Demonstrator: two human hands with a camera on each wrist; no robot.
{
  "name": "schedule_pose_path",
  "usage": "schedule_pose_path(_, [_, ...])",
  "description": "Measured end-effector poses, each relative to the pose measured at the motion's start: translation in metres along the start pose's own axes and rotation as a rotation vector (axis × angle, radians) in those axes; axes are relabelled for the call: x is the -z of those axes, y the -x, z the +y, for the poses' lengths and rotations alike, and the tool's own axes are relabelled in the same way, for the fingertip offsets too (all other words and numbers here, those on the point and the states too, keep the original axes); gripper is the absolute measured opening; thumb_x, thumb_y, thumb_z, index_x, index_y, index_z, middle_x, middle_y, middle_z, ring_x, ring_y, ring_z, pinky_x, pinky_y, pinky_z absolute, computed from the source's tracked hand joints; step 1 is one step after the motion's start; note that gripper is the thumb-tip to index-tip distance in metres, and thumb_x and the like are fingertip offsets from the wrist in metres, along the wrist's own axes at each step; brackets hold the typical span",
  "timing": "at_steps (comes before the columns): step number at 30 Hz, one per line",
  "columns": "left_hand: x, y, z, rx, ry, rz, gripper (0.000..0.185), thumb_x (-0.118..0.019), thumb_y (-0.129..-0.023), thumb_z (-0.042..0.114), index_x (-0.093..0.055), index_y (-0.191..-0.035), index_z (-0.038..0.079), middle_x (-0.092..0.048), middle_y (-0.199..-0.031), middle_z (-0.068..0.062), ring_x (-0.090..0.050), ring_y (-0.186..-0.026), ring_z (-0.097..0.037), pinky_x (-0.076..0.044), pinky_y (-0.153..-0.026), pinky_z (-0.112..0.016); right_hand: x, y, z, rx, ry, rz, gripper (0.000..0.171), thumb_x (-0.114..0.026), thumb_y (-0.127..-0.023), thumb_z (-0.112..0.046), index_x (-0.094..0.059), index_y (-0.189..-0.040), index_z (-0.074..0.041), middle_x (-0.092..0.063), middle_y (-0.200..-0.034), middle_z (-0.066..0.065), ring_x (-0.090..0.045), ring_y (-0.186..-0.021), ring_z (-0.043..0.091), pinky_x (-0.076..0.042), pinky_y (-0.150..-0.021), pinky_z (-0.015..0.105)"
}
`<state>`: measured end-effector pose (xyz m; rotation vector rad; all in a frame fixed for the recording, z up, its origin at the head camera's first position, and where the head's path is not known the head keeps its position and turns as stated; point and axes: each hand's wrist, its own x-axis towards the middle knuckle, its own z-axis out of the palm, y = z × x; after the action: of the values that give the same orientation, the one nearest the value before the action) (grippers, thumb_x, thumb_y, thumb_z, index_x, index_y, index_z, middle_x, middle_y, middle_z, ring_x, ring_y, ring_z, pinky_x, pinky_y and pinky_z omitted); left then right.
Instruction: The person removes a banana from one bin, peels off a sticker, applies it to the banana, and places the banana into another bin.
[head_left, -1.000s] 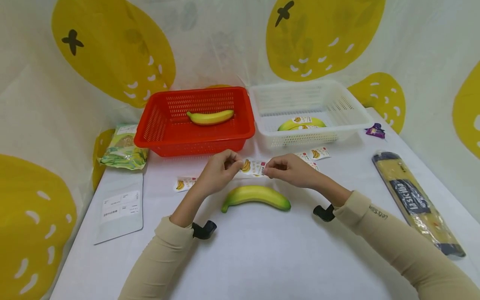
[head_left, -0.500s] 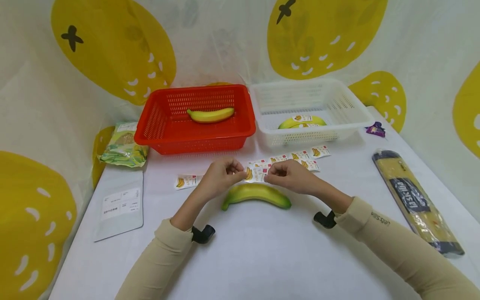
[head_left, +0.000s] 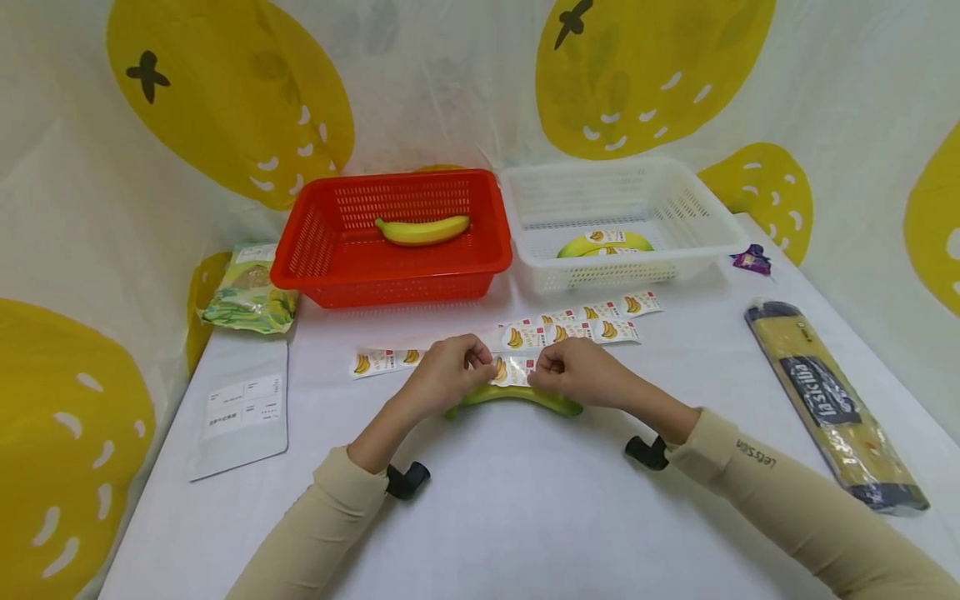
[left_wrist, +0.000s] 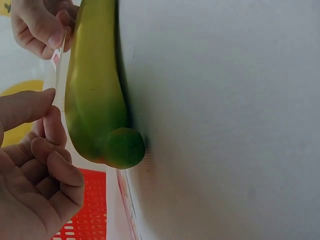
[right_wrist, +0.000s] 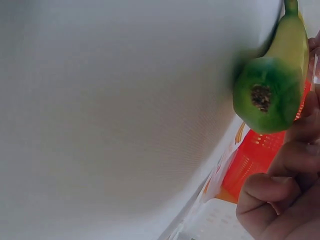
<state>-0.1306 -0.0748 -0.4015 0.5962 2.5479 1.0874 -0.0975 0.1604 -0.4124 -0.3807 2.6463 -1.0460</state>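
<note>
Between my two hands a small white sticker [head_left: 513, 371] printed with bananas is stretched, one end pinched by each. My left hand [head_left: 448, 368] holds its left end between thumb and forefinger, and my right hand [head_left: 573, 368] has the right end the same way. Directly under the sticker lies a yellow-green banana [head_left: 517, 394], partly covered by it in the head view. From the left wrist view the sticker appears edge-on, close along the banana [left_wrist: 97, 85]. The banana's dark green tip [right_wrist: 265, 95] faces the right wrist camera.
Strips of banana stickers [head_left: 607, 330] lie behind the hands, another strip [head_left: 375, 362] to the left. A red basket [head_left: 390, 287] holds one banana; a white basket [head_left: 630, 271] holds stickered bananas. Packets [head_left: 251, 296] and a pouch [head_left: 243, 417] sit left, a pasta pack [head_left: 832, 404] right.
Both hands have come down toward me with the sticker, from behind the banana to over its upper edge. The banana and baskets stay where they were.
</note>
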Motion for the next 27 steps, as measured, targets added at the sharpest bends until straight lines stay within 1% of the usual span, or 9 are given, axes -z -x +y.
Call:
schedule_pose_path(5, [-0.0025, -0.0009, -0.0015, 0.001, -0.028, 0.004, 0.010, -0.075, -0.091, 0.020, -0.067, -0.091, 0.013, -0.064, -0.082, 0.000, -0.055, -0.076, -0.015, -0.043, -0.070, -0.027, -0.0022, -0.0003, -0.0007, 0.005, 0.031, 0.022, 0.021, -0.069, -0.089, -0.022, -0.065, -0.069, -0.017, -0.054, -0.060, -0.008, -0.052, -0.067, 0.011, -0.041, -0.063, 0.027])
schedule_pose_path(13, [-0.0059, -0.0029, -0.0042, -0.012, -0.031, 0.010, 0.011, -0.075, -0.091, 0.018, -0.066, -0.091, 0.012, -0.064, -0.080, 0.000, -0.055, -0.074, -0.013, -0.044, -0.069, -0.026, -0.0056, -0.0008, -0.0007, -0.009, 0.069, 0.047, 0.019, -0.068, -0.088, -0.022, -0.065, -0.070, -0.017, -0.056, -0.061, -0.007, -0.052, -0.067, 0.012, -0.042, -0.064, 0.028])
schedule_pose_path(21, [-0.0071, -0.0030, -0.0041, -0.002, -0.027, 0.013, 0.011, -0.075, -0.091, 0.017, -0.065, -0.093, 0.011, -0.063, -0.080, -0.001, -0.055, -0.074, -0.014, -0.045, -0.068, -0.026, -0.0077, 0.0002, -0.0040, 0.000, 0.093, 0.068, 0.018, -0.067, -0.086, -0.021, -0.063, -0.070, -0.016, -0.055, -0.059, -0.006, -0.051, -0.061, 0.011, -0.041, -0.058, 0.027])
schedule_pose_path(27, [-0.0072, -0.0028, -0.0055, -0.006, -0.038, 0.029, 0.012, -0.075, -0.091, 0.019, -0.066, -0.093, 0.011, -0.064, -0.081, 0.000, -0.056, -0.075, -0.013, -0.045, -0.070, -0.027, -0.0076, 0.0002, -0.0035, -0.004, 0.102, 0.066, 0.020, -0.067, -0.086, -0.023, -0.061, -0.069, -0.016, -0.053, -0.059, -0.006, -0.050, -0.060, 0.011, -0.040, -0.057, 0.027])
